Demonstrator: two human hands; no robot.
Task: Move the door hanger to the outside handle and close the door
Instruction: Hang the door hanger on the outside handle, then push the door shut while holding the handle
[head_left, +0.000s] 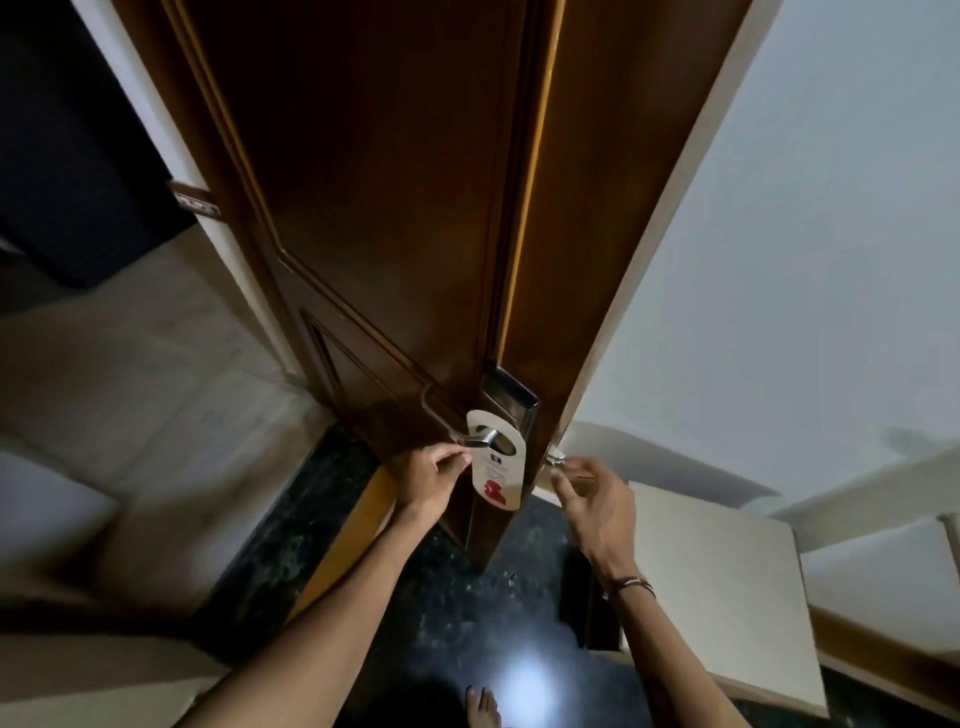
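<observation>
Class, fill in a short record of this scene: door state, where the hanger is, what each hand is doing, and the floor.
door: open, seen edge-on
door hanger: hung on the lever handle on the door's left face
left hand: fingers at the hanger's left edge
right hand: by the handle on the other face, grip unclear
floor: dark speckled stone
</observation>
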